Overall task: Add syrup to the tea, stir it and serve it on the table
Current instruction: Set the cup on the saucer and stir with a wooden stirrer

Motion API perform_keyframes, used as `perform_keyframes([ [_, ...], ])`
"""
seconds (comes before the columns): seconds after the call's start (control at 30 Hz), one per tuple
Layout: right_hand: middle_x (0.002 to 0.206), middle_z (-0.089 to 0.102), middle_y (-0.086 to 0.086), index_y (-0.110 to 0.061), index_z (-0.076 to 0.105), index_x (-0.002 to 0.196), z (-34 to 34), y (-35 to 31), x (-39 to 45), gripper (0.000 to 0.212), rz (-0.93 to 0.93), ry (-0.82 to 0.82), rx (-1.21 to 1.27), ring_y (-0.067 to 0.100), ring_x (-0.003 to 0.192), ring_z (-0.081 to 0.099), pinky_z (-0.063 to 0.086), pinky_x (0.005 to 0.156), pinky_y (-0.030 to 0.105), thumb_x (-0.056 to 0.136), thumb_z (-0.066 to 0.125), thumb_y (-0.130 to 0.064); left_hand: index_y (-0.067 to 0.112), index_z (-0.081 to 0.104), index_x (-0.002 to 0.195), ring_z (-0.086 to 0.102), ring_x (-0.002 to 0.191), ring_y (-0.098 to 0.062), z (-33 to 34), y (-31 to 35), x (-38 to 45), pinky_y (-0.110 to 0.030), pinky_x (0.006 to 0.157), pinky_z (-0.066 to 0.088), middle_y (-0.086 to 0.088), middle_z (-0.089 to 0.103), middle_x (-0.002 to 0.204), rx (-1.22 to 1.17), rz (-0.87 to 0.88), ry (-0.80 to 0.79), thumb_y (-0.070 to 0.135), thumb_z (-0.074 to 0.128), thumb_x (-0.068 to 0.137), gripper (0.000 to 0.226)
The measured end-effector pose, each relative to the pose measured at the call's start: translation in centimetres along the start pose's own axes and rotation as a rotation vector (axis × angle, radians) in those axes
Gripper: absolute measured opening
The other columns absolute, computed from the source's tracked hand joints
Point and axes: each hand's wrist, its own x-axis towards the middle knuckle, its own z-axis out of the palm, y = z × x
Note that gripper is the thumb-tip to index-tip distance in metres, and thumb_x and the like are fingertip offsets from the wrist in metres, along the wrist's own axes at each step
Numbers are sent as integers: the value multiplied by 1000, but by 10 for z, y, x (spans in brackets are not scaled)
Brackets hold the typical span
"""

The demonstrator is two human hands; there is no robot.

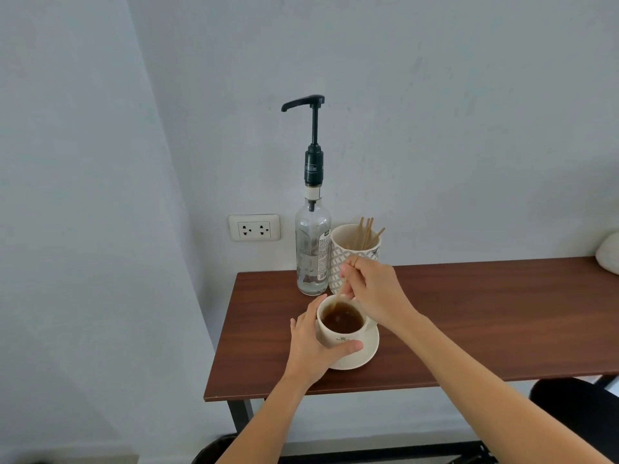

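A cream cup of brown tea (341, 320) stands on a cream saucer (366, 351) near the left end of the brown table (485, 323). My left hand (310, 343) wraps around the cup's left and front side. Just above the cup's far rim, my right hand (371, 289) pinches a thin wooden stir stick (337, 301) whose lower end dips into the tea. Behind the cup stands a clear glass syrup bottle (312, 256) with a tall black pump, its spout pointing left.
A patterned white holder (351, 242) with several wooden sticks sits beside the bottle against the wall. A wall socket (254, 227) is left of the bottle. A white object (609, 254) lies at the table's far right. A dark seat (576, 400) shows below the right edge.
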Motion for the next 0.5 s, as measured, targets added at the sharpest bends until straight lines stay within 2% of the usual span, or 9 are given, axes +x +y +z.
perform_keyframes([
  [0.07, 66, 65, 8, -10, 52, 79, -3, 6, 3, 31, -7, 5, -208, 28, 62, 61, 50, 61, 41, 105, 44, -25, 48, 43, 134, 47, 130, 6, 0, 0, 1, -60, 122, 17, 34, 56, 130, 0, 1, 5, 71, 84, 54, 93],
  [0.13, 63, 59, 3, -15, 47, 74, -4, 10, 2, 33, 23, -19, -283, 22, 59, 58, 48, 58, 39, 104, 43, -27, 48, 44, 134, 46, 129, 8, 0, -1, 1, -60, 121, 19, 35, 55, 130, 0, 2, 7, 73, 84, 54, 93],
  [0.2, 61, 65, 8, -16, 51, 71, 0, 6, -2, 35, 38, -65, -108, 9, 52, 60, 51, 58, 26, 104, 45, -23, 53, 42, 132, 46, 127, 10, 0, -1, 1, -59, 123, 16, 40, 54, 127, -3, -1, 2, 78, 81, 51, 94],
  [0.27, 64, 72, 10, -18, 55, 73, 3, 1, -3, 32, 27, -73, 19, 3, 51, 61, 50, 61, 14, 104, 47, -20, 58, 39, 130, 46, 127, 10, 1, -1, 1, -57, 124, 13, 43, 52, 127, -6, -5, -6, 81, 78, 49, 93],
  [0.33, 68, 72, 10, -13, 57, 79, 1, 2, 2, 28, 2, -25, -33, 11, 59, 64, 51, 65, 22, 104, 47, -21, 54, 41, 132, 47, 128, 8, 0, -1, 1, -56, 123, 15, 39, 54, 129, -10, 4, 0, 80, 79, 50, 94],
  [0.4, 67, 65, 6, -12, 53, 81, -3, 7, 4, 30, 8, -7, -232, 22, 60, 59, 48, 60, 36, 105, 43, -27, 52, 43, 132, 46, 128, 8, 0, -2, 1, -55, 122, 18, 35, 55, 131, -10, 12, 9, 78, 81, 51, 93],
  [0.47, 62, 56, 2, -14, 47, 75, -4, 9, 2, 34, 33, -11, -315, 21, 55, 52, 42, 54, 36, 105, 41, -28, 50, 44, 133, 47, 129, 8, 0, -2, 1, -58, 121, 18, 34, 55, 131, -13, 11, 11, 78, 81, 51, 94],
  [0.5, 60, 58, 3, -14, 48, 73, -2, 8, 0, 35, 33, -29, -246, 21, 54, 54, 44, 55, 34, 105, 42, -26, 50, 44, 133, 47, 129, 7, 0, -2, 1, -59, 122, 17, 34, 55, 131, -11, 9, 10, 79, 80, 50, 94],
])
